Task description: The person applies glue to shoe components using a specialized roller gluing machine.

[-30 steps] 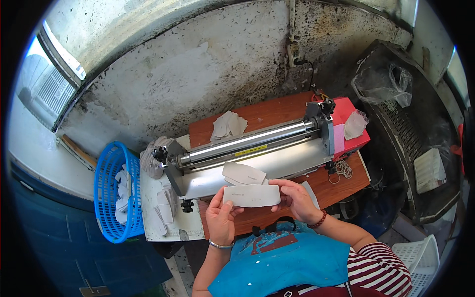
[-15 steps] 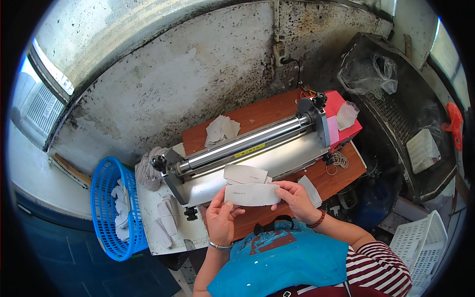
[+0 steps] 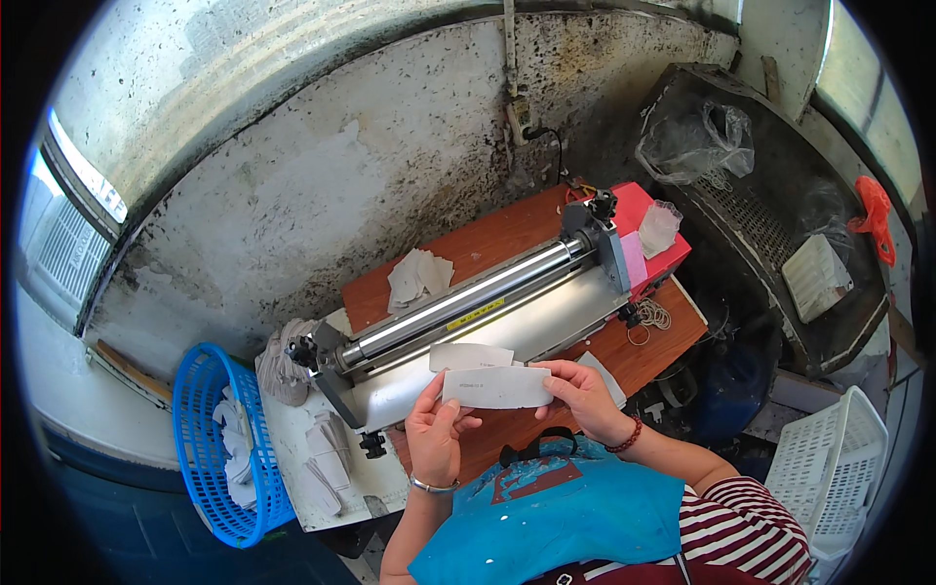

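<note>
My left hand (image 3: pixel 435 439) and right hand (image 3: pixel 585 398) pinch opposite ends of a white strip (image 3: pixel 497 387), which, from afar, I judge leaves its marked face uncovered

I log one pale, gently bowed strip (image 3: pixel 499 388), dark-printed at left, near-level between left hand (image 3: pixel 435 435) and right hand (image 3: pixel 591 404).

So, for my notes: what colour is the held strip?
The held strip is off-white, clearest in the head view.
</note>
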